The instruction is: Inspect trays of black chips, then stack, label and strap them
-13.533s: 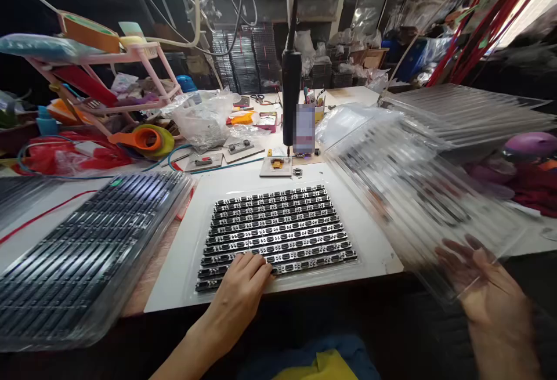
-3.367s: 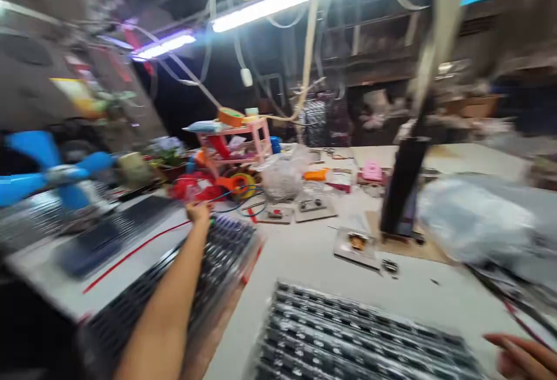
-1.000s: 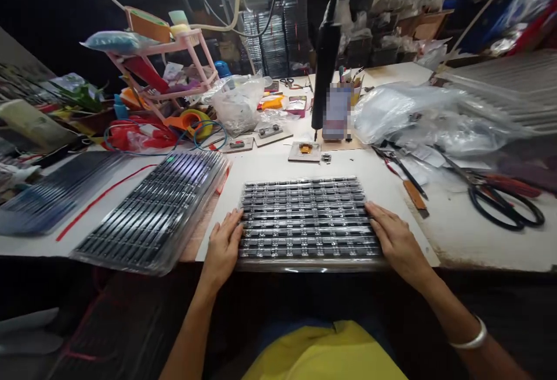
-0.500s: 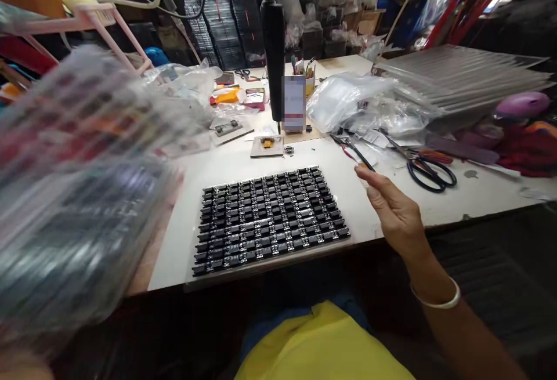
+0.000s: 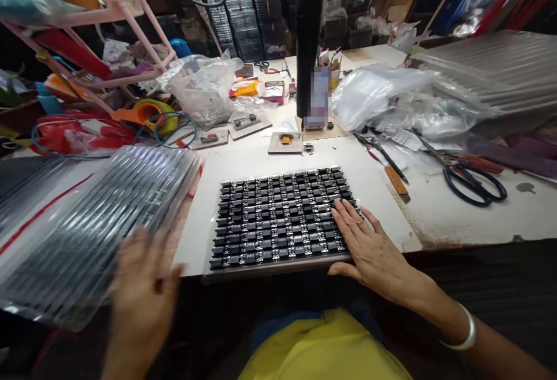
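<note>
A block of small black connectors (image 5: 278,214) in tight rows lies on a white board (image 5: 256,162) in front of me. My right hand (image 5: 369,249) rests flat on the block's near right corner, fingers spread, a pale bangle on the wrist. My left hand (image 5: 141,293) is blurred, open, just off the near edge of a stack of clear plastic trays (image 5: 93,217) at my left. It holds nothing.
A black hanging screwdriver (image 5: 308,38) hangs over a small jig (image 5: 285,142) behind the board. Scissors (image 5: 472,180) and a knife (image 5: 395,180) lie right. Plastic bags (image 5: 391,98), more clear trays (image 5: 491,69), a pink rack (image 5: 117,14) and tape rolls (image 5: 150,116) crowd the back.
The clear tray swung off the connectors and now lies on the stack at my left; my left hand has let go. My right hand came down onto the block's corner.
</note>
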### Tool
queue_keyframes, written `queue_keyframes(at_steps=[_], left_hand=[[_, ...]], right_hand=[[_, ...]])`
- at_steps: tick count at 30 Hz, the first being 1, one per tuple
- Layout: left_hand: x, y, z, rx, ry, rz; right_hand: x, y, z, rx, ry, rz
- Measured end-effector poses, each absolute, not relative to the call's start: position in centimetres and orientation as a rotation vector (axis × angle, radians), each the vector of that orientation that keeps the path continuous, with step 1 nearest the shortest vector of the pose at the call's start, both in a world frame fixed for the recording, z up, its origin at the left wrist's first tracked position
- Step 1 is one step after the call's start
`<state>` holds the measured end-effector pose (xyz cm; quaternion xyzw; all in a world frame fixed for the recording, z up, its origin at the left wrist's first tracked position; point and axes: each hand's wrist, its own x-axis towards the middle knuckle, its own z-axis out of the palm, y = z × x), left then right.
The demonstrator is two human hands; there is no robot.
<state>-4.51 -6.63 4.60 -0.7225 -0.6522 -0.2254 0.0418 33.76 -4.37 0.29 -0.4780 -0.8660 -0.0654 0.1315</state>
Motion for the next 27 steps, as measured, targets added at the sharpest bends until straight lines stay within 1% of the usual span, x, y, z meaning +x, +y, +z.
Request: queue_keyframes(at_steps=[2,5,8,12,17,22,27], left_hand=[[-2.4,-5.9,3.3,-2.369,-1.868,-0.576],[-0.9,-5.4,2.1,-2.481,-1.804,-0.367],[-0.9,-4.9,2.2,-2.474,-1.790,-0.264],[-0.8,-3.1,2.9,-2.554,-1.766,-0.155],[0.0,-1.0,2.9,-2.677,-1.830,-0.012],[-0.3,-1.1,2.8,-2.714,-1.802,-0.064],[-2.0,-1.2,3.0,-2.663,-1.947,-0.303]], right_hand=[[34.0,-4.4,-0.1,-1.373,-2.518,-0.210],[34.2,-4.6,-0.2,-1.345,-2.511,-0.215],[32.9,-4.6,0.7,-1.312,-2.492,-0.211],[28.7,-3.9,1.8,-1.213,-2.540,-0.157],[25.6,-2.7,0.7,-1.216,-2.608,-0.096],[25.8,-2.8,0.3,-1.206,-2.604,-0.125],[24.2,-3.0,1.6,-1.151,-2.629,-0.105]])
